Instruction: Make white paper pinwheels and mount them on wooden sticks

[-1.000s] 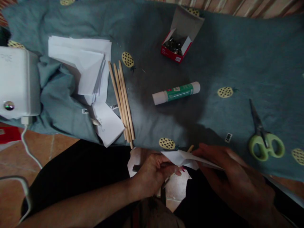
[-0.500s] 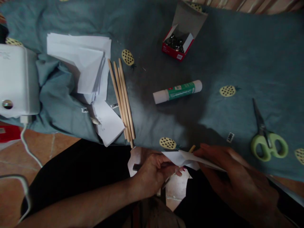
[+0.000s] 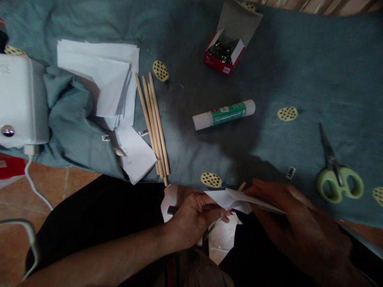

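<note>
Above my lap, at the cloth's near edge, both hands hold a folded sheet of white paper [image 3: 220, 198]. My left hand [image 3: 191, 215] pinches its left part between thumb and fingers. From the right, my right hand [image 3: 290, 223] is closed on the other end, with the paper running under its fingers. A thin wooden stick [image 3: 242, 186] pokes out behind the paper; its lower part seems to show below my left fingers, and most of it is hidden. Beyond the hands lies a green and white glue stick [image 3: 229, 114].
Green-handled scissors [image 3: 336, 175] lie at the right. An open red box [image 3: 220, 65] of small metal pieces stands at the back. Several wooden sticks [image 3: 154, 127] lie beside stacked white papers [image 3: 112, 87] at the left. A white device [image 3: 22, 99] with a cable [image 3: 37, 189] sits at the far left.
</note>
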Demonstrator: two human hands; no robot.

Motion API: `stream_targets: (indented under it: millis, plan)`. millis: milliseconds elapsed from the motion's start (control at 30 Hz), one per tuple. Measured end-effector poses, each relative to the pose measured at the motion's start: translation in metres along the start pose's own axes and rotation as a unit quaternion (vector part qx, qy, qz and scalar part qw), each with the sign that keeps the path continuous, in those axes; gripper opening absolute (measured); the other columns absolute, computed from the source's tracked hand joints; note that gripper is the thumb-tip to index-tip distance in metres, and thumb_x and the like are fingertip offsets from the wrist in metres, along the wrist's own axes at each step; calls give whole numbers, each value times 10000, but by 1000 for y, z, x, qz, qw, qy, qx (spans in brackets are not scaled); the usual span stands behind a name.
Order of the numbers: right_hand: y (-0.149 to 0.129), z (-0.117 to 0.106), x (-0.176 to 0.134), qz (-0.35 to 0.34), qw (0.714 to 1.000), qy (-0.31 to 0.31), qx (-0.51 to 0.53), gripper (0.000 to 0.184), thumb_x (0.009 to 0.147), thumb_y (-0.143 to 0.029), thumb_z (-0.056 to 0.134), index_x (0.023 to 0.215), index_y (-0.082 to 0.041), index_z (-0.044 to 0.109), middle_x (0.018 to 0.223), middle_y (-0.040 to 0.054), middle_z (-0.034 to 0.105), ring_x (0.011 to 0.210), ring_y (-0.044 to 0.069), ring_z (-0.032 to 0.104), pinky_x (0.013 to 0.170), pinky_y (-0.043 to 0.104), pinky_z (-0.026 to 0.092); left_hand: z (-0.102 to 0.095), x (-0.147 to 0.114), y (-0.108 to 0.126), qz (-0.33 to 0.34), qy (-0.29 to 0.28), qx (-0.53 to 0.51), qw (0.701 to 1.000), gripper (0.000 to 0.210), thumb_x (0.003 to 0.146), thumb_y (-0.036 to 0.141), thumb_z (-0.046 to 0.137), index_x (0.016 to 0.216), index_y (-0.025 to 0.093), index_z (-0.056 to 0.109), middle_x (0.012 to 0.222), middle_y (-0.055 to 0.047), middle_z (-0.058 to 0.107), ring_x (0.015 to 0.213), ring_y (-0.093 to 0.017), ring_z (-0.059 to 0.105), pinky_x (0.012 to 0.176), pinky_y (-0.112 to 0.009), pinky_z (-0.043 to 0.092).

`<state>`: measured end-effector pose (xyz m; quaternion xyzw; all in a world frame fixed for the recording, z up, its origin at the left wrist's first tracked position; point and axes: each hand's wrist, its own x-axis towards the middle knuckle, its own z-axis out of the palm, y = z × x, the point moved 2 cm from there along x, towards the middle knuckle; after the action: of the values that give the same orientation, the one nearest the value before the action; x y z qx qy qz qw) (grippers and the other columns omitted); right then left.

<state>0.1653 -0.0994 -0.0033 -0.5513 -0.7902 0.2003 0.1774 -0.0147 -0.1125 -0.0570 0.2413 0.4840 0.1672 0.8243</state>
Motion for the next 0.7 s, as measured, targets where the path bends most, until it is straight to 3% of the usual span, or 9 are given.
stream_targets:
  millis: [433, 700]
  plan:
    - [-1, 0, 0, -29, 999, 27, -18, 303, 912, -142, 547, 1206, -202, 585, 943, 45, 784, 853, 188, 756, 765, 246, 618, 0, 0, -1, -1, -17, -6, 1000, 244, 767, 368, 729, 850, 146, 784, 804, -64, 746, 751, -162, 637, 785, -277, 494]
    - [0, -3, -6, 17, 999, -8, 30, 240, 945, -247, 493, 1132, -199, 637, 947, 66, 786, 841, 211, 762, 763, 270, 632, 0, 1, -4, 2, -24, -24, 999, 281, 771, 399, 733, 885, 146, 777, 849, -62, 746, 752, -146, 629, 779, -261, 496]
